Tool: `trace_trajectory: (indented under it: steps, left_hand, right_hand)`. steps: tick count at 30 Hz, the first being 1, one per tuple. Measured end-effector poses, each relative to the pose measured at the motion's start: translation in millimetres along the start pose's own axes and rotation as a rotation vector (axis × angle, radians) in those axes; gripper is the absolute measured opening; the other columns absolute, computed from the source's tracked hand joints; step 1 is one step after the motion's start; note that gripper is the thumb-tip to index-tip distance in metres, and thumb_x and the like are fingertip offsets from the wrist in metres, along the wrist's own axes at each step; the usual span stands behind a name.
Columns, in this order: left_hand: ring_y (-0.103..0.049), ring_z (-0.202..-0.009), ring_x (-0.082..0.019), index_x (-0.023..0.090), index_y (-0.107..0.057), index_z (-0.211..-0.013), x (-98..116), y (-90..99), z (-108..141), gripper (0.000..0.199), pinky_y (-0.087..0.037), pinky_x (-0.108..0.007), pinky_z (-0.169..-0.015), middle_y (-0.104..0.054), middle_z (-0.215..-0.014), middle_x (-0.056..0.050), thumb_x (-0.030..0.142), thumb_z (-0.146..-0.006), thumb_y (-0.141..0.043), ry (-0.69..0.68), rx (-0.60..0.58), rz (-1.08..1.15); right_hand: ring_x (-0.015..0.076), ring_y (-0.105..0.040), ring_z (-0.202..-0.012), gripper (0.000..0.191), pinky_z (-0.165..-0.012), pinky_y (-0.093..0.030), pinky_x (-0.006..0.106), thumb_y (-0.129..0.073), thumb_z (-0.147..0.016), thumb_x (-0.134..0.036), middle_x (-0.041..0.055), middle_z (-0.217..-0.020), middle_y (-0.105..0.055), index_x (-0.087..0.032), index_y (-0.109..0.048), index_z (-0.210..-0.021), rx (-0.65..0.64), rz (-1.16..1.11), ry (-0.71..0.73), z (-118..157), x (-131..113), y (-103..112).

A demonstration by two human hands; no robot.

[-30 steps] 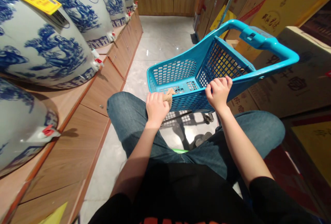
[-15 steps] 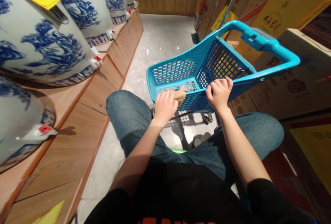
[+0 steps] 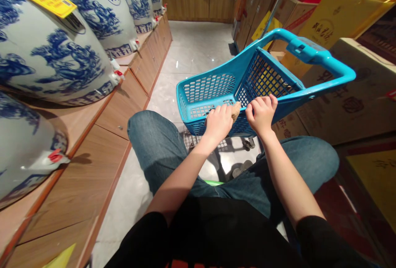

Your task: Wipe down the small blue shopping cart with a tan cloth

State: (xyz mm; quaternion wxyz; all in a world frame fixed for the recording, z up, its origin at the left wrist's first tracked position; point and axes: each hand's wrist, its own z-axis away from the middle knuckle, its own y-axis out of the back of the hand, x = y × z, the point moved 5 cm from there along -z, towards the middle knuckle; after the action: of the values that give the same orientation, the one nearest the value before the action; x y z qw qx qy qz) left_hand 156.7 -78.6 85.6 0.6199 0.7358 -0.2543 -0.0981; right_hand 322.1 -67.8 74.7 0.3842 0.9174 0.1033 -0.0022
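Observation:
A blue plastic shopping cart point(image 3: 204, 79) stands sideways before my knees, its handle at the upper right. My left hand point(image 3: 219, 123) is closed around a tan cloth point(image 3: 236, 111) and presses it on the cart's near rim. Part of the cloth sticks out past the fingers; the rest is hidden under the palm. Just to the right, my right hand point(image 3: 262, 112) grips that same rim with its fingers curled over the edge. Inside the basket, a dark blue mesh flap point(image 3: 262, 74) leans near the handle end.
Large blue-and-white porcelain jars point(image 3: 71, 62) with red-tipped taps line a wooden cabinet point(image 3: 108, 128) on the left. Cardboard boxes point(image 3: 349, 99) and a yellow gift bag point(image 3: 328, 20) crowd the right. A tiled floor point(image 3: 192, 41) runs between them to wooden panels at the back.
My left hand has slid right along the near rim with the cloth, closer to my right hand. The right hand keeps its hold. The cart has barely shifted.

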Motion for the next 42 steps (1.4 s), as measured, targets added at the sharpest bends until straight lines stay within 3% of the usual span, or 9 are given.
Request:
trace_trajectory:
  steps: [9,13,19,23,27,30,37,42]
  left_hand:
    - [-0.07,-0.111,-0.029,0.015,-0.066,-0.115,-32,12.6,9,0.025,-0.053,-0.038,-0.089,-0.074,-0.112,-0.014,0.013,-0.098,-0.049,0.131,-0.075,-0.021]
    - [-0.071,-0.111,-0.03,0.014,-0.065,-0.119,-15,15.6,1,0.026,-0.053,-0.037,-0.086,-0.075,-0.111,-0.014,0.013,-0.1,-0.047,0.081,-0.1,-0.031]
    - [-0.067,-0.117,-0.026,0.014,-0.062,-0.125,14,4.7,-8,0.029,-0.051,-0.034,-0.091,-0.073,-0.117,-0.014,0.012,-0.102,-0.045,-0.024,-0.046,-0.017]
    - [-0.067,-0.116,-0.026,0.016,-0.059,-0.134,0,1.5,1,0.033,-0.052,-0.034,-0.091,-0.072,-0.121,-0.012,0.018,-0.104,-0.046,-0.048,-0.013,-0.01]
    - [-0.07,-0.109,-0.028,0.015,-0.066,-0.117,-19,5.0,8,0.025,-0.054,-0.035,-0.085,-0.074,-0.11,-0.013,0.029,-0.104,-0.05,0.03,-0.043,-0.036]
    - [-0.071,-0.106,-0.029,0.017,-0.069,-0.111,-20,8.2,6,0.026,-0.055,-0.036,-0.08,-0.076,-0.106,-0.012,0.036,-0.104,-0.053,0.093,-0.063,-0.042]
    - [-0.069,-0.111,-0.027,0.02,-0.066,-0.123,-11,7.5,7,0.028,-0.054,-0.035,-0.085,-0.074,-0.112,-0.01,0.016,-0.101,-0.049,0.035,-0.046,-0.046]
    - [-0.069,-0.112,-0.026,0.02,-0.066,-0.122,-17,7.7,9,0.026,-0.054,-0.033,-0.086,-0.075,-0.116,-0.008,0.017,-0.101,-0.05,0.018,-0.077,-0.034]
  right_hand:
    - [0.0264,-0.055,-0.096,0.024,-0.114,-0.032,0.055,-0.049,-0.093,-0.028,0.0048,-0.079,-0.061,-0.023,-0.054,-0.07,-0.018,-0.012,0.012,0,-1,-1]
    - [0.0265,-0.057,-0.096,0.024,-0.115,-0.032,0.054,-0.049,-0.093,-0.027,0.0048,-0.079,-0.063,-0.024,-0.055,-0.07,0.019,-0.011,0.004,2,-4,0]
    - [0.0269,-0.056,-0.096,0.023,-0.115,-0.032,0.055,-0.049,-0.092,-0.026,0.0053,-0.081,-0.064,-0.024,-0.057,-0.07,0.012,-0.011,0.011,2,-3,-1]
    - [0.0267,-0.056,-0.097,0.022,-0.115,-0.032,0.055,-0.049,-0.092,-0.027,0.0051,-0.081,-0.063,-0.024,-0.057,-0.071,-0.008,-0.011,0.017,1,-3,-1]
    - [0.0266,-0.056,-0.098,0.023,-0.116,-0.031,0.054,-0.049,-0.093,-0.028,0.0054,-0.083,-0.064,-0.024,-0.057,-0.072,-0.012,-0.005,0.018,2,-5,-2]
    - [0.0269,-0.056,-0.1,0.022,-0.116,-0.031,0.054,-0.049,-0.093,-0.027,0.0057,-0.084,-0.065,-0.023,-0.058,-0.072,-0.025,-0.01,-0.002,2,-6,-2]
    - [0.0268,-0.056,-0.098,0.02,-0.116,-0.031,0.055,-0.051,-0.091,-0.026,0.0054,-0.084,-0.064,-0.024,-0.059,-0.073,-0.036,-0.026,0.006,0,-4,-2]
    - [0.0262,-0.056,-0.098,0.022,-0.116,-0.032,0.053,-0.049,-0.093,-0.027,0.0056,-0.082,-0.064,-0.024,-0.058,-0.073,-0.019,-0.019,0.017,1,-6,-3]
